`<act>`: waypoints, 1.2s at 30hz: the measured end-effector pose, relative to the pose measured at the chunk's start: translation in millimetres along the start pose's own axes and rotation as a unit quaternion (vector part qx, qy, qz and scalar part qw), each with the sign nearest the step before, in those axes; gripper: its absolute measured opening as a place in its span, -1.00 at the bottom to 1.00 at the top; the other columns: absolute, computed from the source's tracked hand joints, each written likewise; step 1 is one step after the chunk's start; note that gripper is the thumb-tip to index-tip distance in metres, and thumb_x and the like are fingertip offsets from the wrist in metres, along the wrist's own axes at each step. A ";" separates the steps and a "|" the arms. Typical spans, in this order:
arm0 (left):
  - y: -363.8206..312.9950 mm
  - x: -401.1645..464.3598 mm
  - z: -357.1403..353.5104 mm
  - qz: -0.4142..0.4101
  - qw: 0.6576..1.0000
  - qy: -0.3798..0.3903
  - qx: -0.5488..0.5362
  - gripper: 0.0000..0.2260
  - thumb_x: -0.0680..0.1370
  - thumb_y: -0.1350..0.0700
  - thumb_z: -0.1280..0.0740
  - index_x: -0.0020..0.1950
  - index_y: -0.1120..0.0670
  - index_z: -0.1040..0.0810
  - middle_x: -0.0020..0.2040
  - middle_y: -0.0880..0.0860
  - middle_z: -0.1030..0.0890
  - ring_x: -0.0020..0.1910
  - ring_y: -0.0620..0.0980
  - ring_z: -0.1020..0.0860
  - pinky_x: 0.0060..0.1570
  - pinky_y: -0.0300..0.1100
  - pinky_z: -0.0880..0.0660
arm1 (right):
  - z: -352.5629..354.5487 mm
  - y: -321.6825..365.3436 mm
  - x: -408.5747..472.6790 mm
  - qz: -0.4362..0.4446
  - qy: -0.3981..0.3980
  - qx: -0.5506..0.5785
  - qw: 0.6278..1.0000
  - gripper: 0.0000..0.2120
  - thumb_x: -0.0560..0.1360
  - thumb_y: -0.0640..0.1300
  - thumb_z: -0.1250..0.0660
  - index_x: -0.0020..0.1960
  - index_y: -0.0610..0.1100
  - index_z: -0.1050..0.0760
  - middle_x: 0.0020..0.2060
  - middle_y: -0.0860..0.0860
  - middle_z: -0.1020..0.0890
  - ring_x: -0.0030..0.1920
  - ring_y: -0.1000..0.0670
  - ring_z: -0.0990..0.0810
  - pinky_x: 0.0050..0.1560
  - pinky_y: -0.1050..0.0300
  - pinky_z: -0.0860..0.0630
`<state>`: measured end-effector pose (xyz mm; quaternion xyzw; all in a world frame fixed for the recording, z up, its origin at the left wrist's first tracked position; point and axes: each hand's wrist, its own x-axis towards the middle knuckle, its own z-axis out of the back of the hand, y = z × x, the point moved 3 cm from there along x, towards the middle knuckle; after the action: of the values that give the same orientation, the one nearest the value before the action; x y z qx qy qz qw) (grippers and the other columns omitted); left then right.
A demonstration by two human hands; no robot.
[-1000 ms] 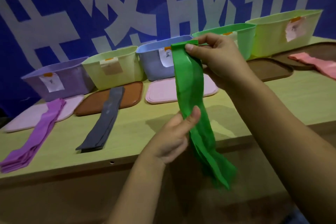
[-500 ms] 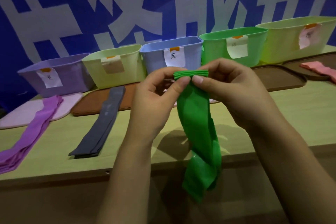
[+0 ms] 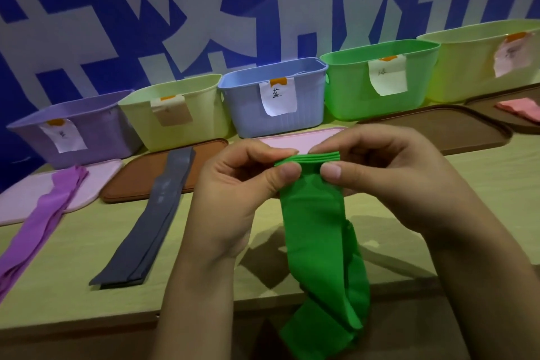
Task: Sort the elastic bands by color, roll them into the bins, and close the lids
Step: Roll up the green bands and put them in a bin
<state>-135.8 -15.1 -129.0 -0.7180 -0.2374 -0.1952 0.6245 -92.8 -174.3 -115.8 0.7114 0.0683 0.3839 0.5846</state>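
A stack of green elastic bands point(image 3: 315, 231) hangs in front of the table edge, its top end pinched from both sides. My left hand point(image 3: 239, 190) pinches the left of that top edge with thumb and fingers. My right hand point(image 3: 388, 181) pinches the right of it. The green bin point(image 3: 380, 82) with a paper label stands behind my hands, right of the blue bin point(image 3: 271, 96). Purple bands point(image 3: 38, 222) lie at the left, grey bands point(image 3: 146, 225) beside them, pink bands point(image 3: 523, 108) at the far right.
A purple bin point(image 3: 76, 128) and two pale yellow bins point(image 3: 175, 114) point(image 3: 491, 61) complete the row along the blue wall. Flat lids lie before the bins: pink point(image 3: 87, 181), brown point(image 3: 134, 181), pink point(image 3: 292, 140), brown point(image 3: 432, 128). The table's front edge point(image 3: 87, 327) runs below my wrists.
My left hand rose from mid-length of the green bands to their top edge, joining my right hand. Both hands lowered the top end and moved it closer to me.
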 end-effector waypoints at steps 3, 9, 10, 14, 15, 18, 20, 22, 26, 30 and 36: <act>1.3 -0.6 -0.4 0.020 1.000 -0.009 -0.012 -0.84 0.16 0.02 -0.53 -0.28 -0.02 -0.70 -0.29 -0.09 -0.67 -0.27 -0.14 -0.62 -0.31 -0.26 -0.55 | 1.1 -4.0 0.4 0.003 0.028 0.017 0.999 -0.81 0.26 -0.27 -0.42 -0.17 -0.06 -0.68 -0.37 0.05 -0.67 -0.33 0.11 -0.65 -0.35 0.28 -0.55; 6.6 -0.6 -5.6 0.055 0.998 0.016 -0.017 -0.74 0.27 -0.08 -0.51 -0.09 -0.04 -0.70 -0.14 -0.05 -0.68 -0.15 -0.10 -0.64 -0.23 -0.25 -0.56 | 4.8 -2.4 -1.0 0.038 0.003 0.024 0.999 -0.79 0.30 -0.34 -0.37 -0.19 -0.09 -0.67 -0.38 0.05 -0.67 -0.34 0.12 -0.65 -0.36 0.29 -0.54; 6.2 -1.1 -7.7 0.061 0.998 0.022 -0.009 -0.73 0.30 -0.11 -0.48 -0.06 -0.04 -0.70 -0.11 -0.04 -0.68 -0.13 -0.09 -0.64 -0.23 -0.24 -0.56 | 5.1 -1.6 -1.3 0.046 -0.002 0.027 0.999 -0.78 0.30 -0.36 -0.36 -0.18 -0.11 -0.67 -0.36 0.05 -0.68 -0.33 0.13 -0.65 -0.36 0.31 -0.54; 6.0 -4.0 -12.6 0.123 0.991 0.026 0.052 -0.69 0.34 -0.21 -0.34 -0.12 -0.04 -0.69 -0.23 -0.02 -0.67 -0.27 -0.10 -0.63 -0.34 -0.26 -0.52 | 9.3 1.8 -1.0 0.075 -0.008 -0.031 0.997 -0.80 0.31 -0.32 -0.40 -0.11 -0.13 -0.63 -0.31 0.01 -0.68 -0.29 0.13 -0.64 -0.31 0.30 -0.55; 8.1 -5.1 -13.4 0.146 0.987 0.033 0.065 -0.63 0.32 -0.29 -0.34 -0.11 -0.05 -0.69 -0.20 0.00 -0.68 -0.23 -0.06 -0.64 -0.31 -0.20 -0.54 | 11.0 3.0 -1.0 0.083 -0.010 -0.060 0.995 -0.81 0.30 -0.30 -0.44 -0.11 -0.11 -0.64 -0.27 -0.03 -0.68 -0.26 0.10 -0.65 -0.28 0.29 -0.56; 13.9 -7.8 -16.2 0.187 0.981 0.020 0.043 -0.58 0.34 -0.35 -0.32 -0.11 -0.05 -0.71 -0.11 0.05 -0.70 -0.11 0.00 -0.65 -0.14 -0.11 -0.57 | 11.3 3.3 -0.9 0.107 -0.015 -0.141 0.984 -0.83 0.32 -0.17 -0.46 -0.08 -0.06 -0.65 -0.18 -0.03 -0.66 -0.17 0.03 -0.64 -0.20 0.27 -0.57; 15.2 -8.0 -20.0 0.205 0.979 -0.013 0.010 -0.65 0.39 -0.23 -0.27 -0.15 -0.04 -0.71 -0.13 0.07 -0.70 -0.13 -0.03 -0.66 -0.15 -0.18 -0.58 | 11.1 -1.0 0.1 0.113 -0.035 -0.162 0.980 -0.84 0.33 -0.22 -0.46 -0.10 -0.05 -0.63 -0.18 0.01 -0.65 -0.16 0.06 -0.63 -0.19 0.29 -0.56; 16.7 -8.3 -23.1 0.216 0.976 -0.037 -0.005 -0.67 0.38 -0.18 -0.22 -0.18 -0.05 -0.71 -0.15 0.07 -0.70 -0.15 -0.05 -0.66 -0.19 -0.20 -0.56 | 10.5 -3.6 1.2 0.129 -0.055 -0.211 0.967 -0.84 0.35 -0.25 -0.40 -0.12 -0.03 -0.61 -0.20 0.04 -0.64 -0.15 0.09 -0.62 -0.16 0.27 -0.55; 14.4 -4.3 -26.5 0.201 0.975 -0.081 0.049 -0.54 0.37 -0.41 -0.26 -0.19 -0.07 -0.70 -0.09 0.13 -0.69 -0.05 0.06 -0.65 0.03 0.04 -0.51 | 8.3 -2.5 3.0 0.173 -0.054 -0.308 0.934 -0.85 0.40 -0.22 -0.38 -0.08 0.00 -0.58 -0.15 0.06 -0.62 -0.11 0.07 -0.59 -0.10 0.14 -0.54; 13.0 -1.3 -25.9 0.168 0.980 -0.074 0.080 -0.64 0.41 -0.22 -0.35 -0.14 0.06 -0.68 -0.16 0.09 -0.69 -0.14 0.01 -0.63 -0.04 -0.04 -0.49 | 8.1 -3.2 4.6 0.172 -0.052 -0.297 0.938 -0.82 0.39 -0.25 -0.37 -0.09 0.00 -0.58 -0.16 0.07 -0.62 -0.10 0.07 -0.60 -0.10 0.19 -0.53; 7.9 -7.4 -21.3 0.151 0.984 0.004 0.092 -0.75 0.52 -0.08 -0.30 -0.07 0.06 -0.66 -0.17 0.08 -0.69 -0.19 -0.04 -0.63 -0.16 -0.16 -0.54 | 17.4 -4.9 -3.9 0.016 0.022 -0.052 0.998 -0.78 0.41 -0.20 -0.41 0.04 -0.02 -0.64 -0.06 0.02 -0.70 -0.02 0.05 -0.67 -0.10 0.24 -0.57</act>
<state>-136.9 -37.7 -136.5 -0.6839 -0.1407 -0.0791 0.7115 -82.9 -188.4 -122.3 0.6722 0.0500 0.4121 0.6130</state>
